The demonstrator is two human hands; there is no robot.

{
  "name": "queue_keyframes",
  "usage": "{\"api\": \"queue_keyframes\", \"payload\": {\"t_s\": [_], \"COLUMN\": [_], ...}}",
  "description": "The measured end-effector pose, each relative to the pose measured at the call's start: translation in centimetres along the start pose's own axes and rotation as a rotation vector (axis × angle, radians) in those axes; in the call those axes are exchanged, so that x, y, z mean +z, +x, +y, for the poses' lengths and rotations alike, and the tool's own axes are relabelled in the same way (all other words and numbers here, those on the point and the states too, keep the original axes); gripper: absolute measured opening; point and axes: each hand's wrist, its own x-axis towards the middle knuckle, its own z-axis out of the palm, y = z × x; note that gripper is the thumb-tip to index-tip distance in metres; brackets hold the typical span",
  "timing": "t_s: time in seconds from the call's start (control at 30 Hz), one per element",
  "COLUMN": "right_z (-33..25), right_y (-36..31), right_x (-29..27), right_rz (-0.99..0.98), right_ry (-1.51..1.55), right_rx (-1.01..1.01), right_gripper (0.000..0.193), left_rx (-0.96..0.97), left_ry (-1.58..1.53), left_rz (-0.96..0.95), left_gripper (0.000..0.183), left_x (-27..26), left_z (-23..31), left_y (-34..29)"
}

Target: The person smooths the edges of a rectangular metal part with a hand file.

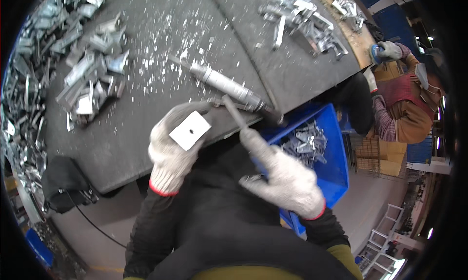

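My left hand (170, 150), in a white knit glove with a red cuff, is closed at the table's near edge. It holds a bright, flat, square piece (190, 130) with a small dark hole. My right hand (287, 180), gloved alike, grips a slim grey rod-shaped tool (235, 112) that points up and left toward the table; motion blurs its exact kind. Just beyond both hands lies a silver cylindrical power tool (226, 84) with a narrow tip. Below my right hand's far side, a blue bin (336, 158) holds several metal brackets (306, 144).
Metal brackets heap along the dark table's (161, 16) left side (29, 80), with a smaller pile (92, 80) and another at far right (304, 21). Bright chips (170, 50) litter the middle. A black pouch (66, 182) hangs at the near-left corner. A co-worker (407, 97) works at right.
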Motion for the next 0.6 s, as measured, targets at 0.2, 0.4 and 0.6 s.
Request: {"api": "queue_keyframes", "payload": {"t_s": [0.2, 0.4, 0.6], "right_z": [0.6, 1.9, 2.4], "right_y": [3.8, 4.9, 5.3], "right_x": [2.2, 2.8, 2.4], "right_rz": [-0.14, -0.131, -0.186], "right_ry": [0.132, 0.188, 0.178], "right_rx": [-0.068, -0.125, -0.136], "right_gripper": [0.097, 0.094, 0.095], "left_rx": [0.125, -0.372, -0.15], "left_ry": [-0.096, 0.324, 0.411], "left_rz": [0.288, -0.129, -0.254], "left_gripper": [0.058, 0.053, 0.058], "left_x": [0.6, 7.3, 11.9], "left_z": [4.8, 7.9, 8.9], "left_y": [5.5, 15.5, 18.6]}}
